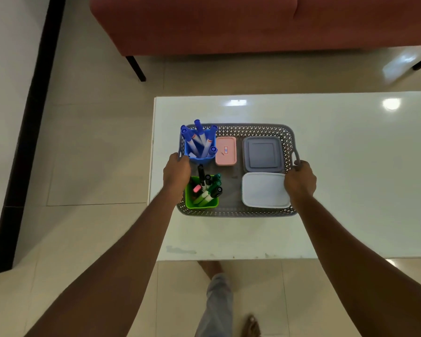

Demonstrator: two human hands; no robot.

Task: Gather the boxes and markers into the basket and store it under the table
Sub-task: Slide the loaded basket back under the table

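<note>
A grey perforated basket (pixel 248 129) stands on the left part of the white table (pixel 350 154). Inside it are a blue cup of blue markers (pixel 199 144), a green cup of dark and green markers (pixel 203 194), a pink box (pixel 225 151), a grey-blue lidded box (pixel 262 154) and a white lidded box (pixel 264 189). My left hand (pixel 176 172) is closed on the basket's left handle. My right hand (pixel 300 180) grips the right handle. Whether the basket rests on the table or is slightly raised cannot be told.
A red sofa (pixel 229 23) on dark legs stands beyond the table across a strip of tiled floor (pixel 95 154). A wall with a dark skirting (pixel 29 117) runs along the left. My legs and feet (pixel 219 302) are below the table's near edge.
</note>
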